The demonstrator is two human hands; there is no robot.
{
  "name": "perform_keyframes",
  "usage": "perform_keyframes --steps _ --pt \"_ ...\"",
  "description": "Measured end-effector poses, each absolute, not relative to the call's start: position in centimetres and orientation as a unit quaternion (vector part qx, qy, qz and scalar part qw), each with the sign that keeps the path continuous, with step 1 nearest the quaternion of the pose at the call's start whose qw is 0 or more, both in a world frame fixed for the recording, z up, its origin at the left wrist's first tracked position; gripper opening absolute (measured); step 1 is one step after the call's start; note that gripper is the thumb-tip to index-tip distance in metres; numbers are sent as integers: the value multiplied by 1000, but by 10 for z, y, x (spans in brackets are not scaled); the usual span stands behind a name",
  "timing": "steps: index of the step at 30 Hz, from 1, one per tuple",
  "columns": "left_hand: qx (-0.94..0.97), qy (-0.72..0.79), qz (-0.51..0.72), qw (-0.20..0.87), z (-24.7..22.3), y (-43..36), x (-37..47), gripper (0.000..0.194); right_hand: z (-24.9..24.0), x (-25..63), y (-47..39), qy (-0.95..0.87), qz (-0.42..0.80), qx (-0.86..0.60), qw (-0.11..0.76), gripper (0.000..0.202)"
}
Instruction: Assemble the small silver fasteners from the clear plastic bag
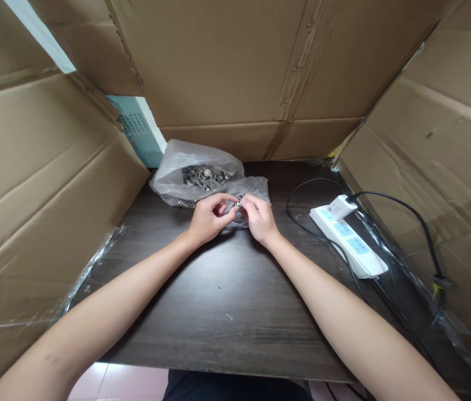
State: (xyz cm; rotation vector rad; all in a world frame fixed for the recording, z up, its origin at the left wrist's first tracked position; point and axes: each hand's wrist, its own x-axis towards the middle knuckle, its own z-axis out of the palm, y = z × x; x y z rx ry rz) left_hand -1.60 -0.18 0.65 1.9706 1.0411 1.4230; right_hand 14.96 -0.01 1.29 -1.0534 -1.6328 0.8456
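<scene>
both hands meet mid-frame over the dark table (227, 289): left hand (207, 218) and right hand (260, 219) pinch one small metal fastener (237, 204) between fingertips, too tiny to tell its axis. clear bag of metal parts (195, 177) sits just behind, power strip (348, 234) at right.

Two hands (235, 218), two bags (193, 172), one power strip (348, 236)

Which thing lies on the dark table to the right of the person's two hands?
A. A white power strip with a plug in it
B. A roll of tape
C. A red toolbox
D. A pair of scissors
A: a white power strip with a plug in its far end lies on the table, right of the right hand.
</scene>
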Motion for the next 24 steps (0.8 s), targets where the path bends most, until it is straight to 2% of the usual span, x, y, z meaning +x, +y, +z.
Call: perform_keyframes --steps 5,13,24 --pt "724 379 523 243 7 -2 -16 15 11 149 0 -674 344 -443 481 37" --pt "717 381 525 253 8 -2 -15 16 12 151 0 -669 358 -420 498 16" --pt "727 379 517 247 5 -1 -17 16 9 149 2 -683 326 -442 481 37"
